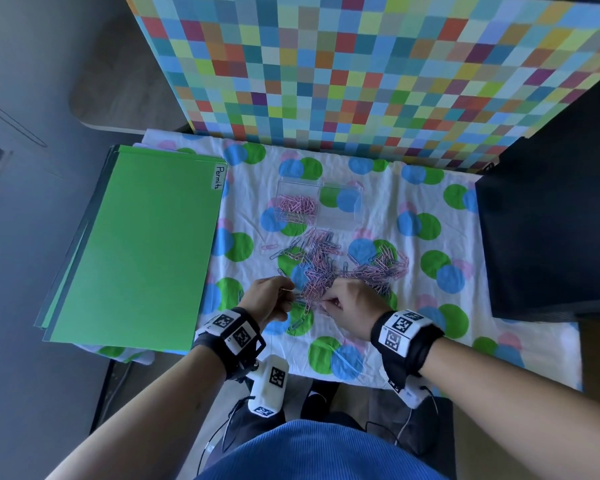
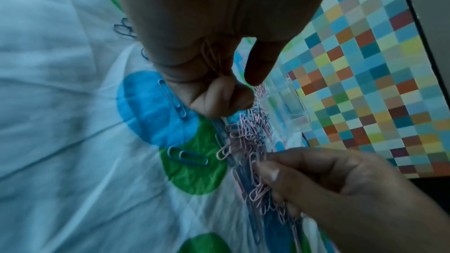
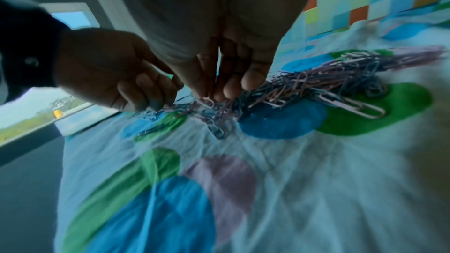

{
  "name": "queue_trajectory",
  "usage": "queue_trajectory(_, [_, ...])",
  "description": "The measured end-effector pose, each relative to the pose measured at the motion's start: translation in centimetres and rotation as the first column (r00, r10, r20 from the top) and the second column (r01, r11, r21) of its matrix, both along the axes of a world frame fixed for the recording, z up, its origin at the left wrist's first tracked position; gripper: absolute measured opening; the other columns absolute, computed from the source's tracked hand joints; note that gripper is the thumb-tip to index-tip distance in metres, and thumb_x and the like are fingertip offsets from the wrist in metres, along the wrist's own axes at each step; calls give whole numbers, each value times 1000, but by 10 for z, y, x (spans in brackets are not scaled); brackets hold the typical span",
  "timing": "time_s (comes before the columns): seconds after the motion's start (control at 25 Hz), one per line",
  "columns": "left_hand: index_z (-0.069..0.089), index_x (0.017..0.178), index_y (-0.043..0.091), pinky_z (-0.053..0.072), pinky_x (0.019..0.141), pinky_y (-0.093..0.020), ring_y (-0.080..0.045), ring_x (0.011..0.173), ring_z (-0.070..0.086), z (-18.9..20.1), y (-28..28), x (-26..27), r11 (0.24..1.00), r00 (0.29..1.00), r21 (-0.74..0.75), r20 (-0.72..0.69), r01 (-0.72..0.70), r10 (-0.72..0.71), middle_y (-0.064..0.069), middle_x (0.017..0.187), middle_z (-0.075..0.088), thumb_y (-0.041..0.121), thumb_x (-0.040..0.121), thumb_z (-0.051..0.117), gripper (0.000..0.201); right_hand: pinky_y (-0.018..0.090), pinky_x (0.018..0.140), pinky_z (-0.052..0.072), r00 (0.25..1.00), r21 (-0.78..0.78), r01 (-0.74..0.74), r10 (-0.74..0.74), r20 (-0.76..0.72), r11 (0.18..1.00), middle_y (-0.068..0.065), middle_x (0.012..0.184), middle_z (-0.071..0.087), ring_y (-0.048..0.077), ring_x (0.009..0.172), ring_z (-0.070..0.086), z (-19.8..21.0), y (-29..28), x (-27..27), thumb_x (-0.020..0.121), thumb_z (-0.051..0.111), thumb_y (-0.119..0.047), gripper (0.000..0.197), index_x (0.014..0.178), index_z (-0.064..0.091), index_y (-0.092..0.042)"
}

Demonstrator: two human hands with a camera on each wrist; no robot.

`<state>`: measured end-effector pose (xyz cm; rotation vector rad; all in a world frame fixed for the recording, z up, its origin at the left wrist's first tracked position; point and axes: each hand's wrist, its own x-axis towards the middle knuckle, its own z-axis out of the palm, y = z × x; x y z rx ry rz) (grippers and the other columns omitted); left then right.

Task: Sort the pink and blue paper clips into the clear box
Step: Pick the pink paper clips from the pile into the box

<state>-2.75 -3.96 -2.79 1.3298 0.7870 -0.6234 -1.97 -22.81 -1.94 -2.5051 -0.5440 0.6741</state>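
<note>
Both hands work at the near edge of the mixed pile of paper clips, which lies mid-counter on the spotted cloth. The left hand has its fingers curled into the palm around a few pink clips, its thumb standing free. The right hand pinches clips out of the pile between thumb and fingertips. The clear box stands beyond the pile, toward the far edge of the counter; its left compartment holds pink clips, while its right compartment appears empty.

Risks, as judged:
- Tangling. Pink and blue clips interlock, so a lifted pink clip may drag a blue one into the pink compartment.
- Spillage. Clips bunched in the palm could slip during the carry to the box.
- Strays. Single blue clips on blue and green spots are easily overlooked.

Legible writing: the green folder at the counter's left edge bears a handwritten tab, "Permits". The wristbands carry square coded markers only.
</note>
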Motion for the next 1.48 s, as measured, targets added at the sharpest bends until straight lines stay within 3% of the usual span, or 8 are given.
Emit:
queue_trajectory(0.08, [60, 74, 10, 32, 47, -20, -13, 46, 43, -3, -2, 0, 934, 958, 247, 58, 258, -280, -4, 64, 53, 19, 88, 58, 16, 31, 69, 49, 998, 35, 53, -52, -20, 998, 8, 84, 65, 22, 75, 59, 0, -4, 2, 90, 58, -20, 21, 85, 73, -5])
queue_trajectory(0.16, [67, 81, 14, 38, 58, -20, -12, 61, 54, -4, -9, -4, 674, 810, 577, 37, 462, -586, 1, 70, 61, 28, 82, 67, 13, 27, 67, 48, 988, 83, 145, -139, -73, 986, 7, 84, 70, 20, 74, 62, 2, -7, 5, 88, 62, -19, 18, 86, 74, -7])
queue_trajectory(0.44, [70, 91, 17, 42, 69, -23, -19, 86, 63, -7, -11, -8, 409, 646, 782, 11, 470, -764, -1, 91, 69, 25, 83, 66, 12, 17, 67, 47, 963, 139, 259, -245, -109, 956, 2, 86, 74, 12, 74, 65, 3, -14, 8, 85, 67, -17, 12, 91, 75, -12])
queue_trajectory(0.52, [71, 87, 16, 41, 67, -21, -19, 81, 63, -5, -8, -7, 462, 670, 758, 45, 460, -741, 0, 82, 67, 20, 84, 64, 9, 13, 66, 47, 962, 150, 266, -251, -110, 952, 3, 86, 74, 11, 74, 65, 4, -15, 8, 85, 67, -16, 11, 91, 75, -11])
queue_trajectory(0.68, [64, 83, 10, 33, 49, -23, -14, 53, 47, 4, 5, -2, 995, 996, 68, 46, 78, -81, -5, 73, 60, 33, 95, 50, 29, 3, 63, 40, 960, 166, 271, -255, -114, 948, 3, 89, 73, 10, 75, 62, 10, -14, 10, 86, 66, -16, 14, 95, 74, -9])
queue_trajectory(0.92, [58, 106, -7, 57, 77, -42, -33, 81, 68, 16, 8, -2, 801, 947, -506, -185, -321, 263, -24, 94, 66, 46, 98, 33, 60, 27, 70, 49, 994, 226, -4, -20, 105, 974, 5, 84, 68, 16, 74, 60, 31, 11, 16, 84, 63, -13, 12, 90, 73, -11])
queue_trajectory(1.16, [60, 102, -2, 58, 67, -35, -26, 70, 65, 24, -5, 5, 761, 950, -570, -151, -309, 273, -15, 80, 66, 43, 98, 31, 53, 37, 80, 53, 969, 106, -207, 189, 157, 973, 5, 101, 70, 26, 90, 63, 48, 32, 24, 85, 49, -10, 32, 110, 66, -19])
queue_trajectory(1.48, [70, 90, 2, 58, 65, -32, -24, 71, 70, 33, -13, 12, 767, 965, -599, -40, -231, 259, -15, 78, 70, 21, 97, 35, 41, 26, 64, 43, 948, 45, -63, 45, 315, 997, 0, 74, 58, 23, 75, 57, 54, 24, 23, 71, 74, -31, 18, 74, 67, -15])
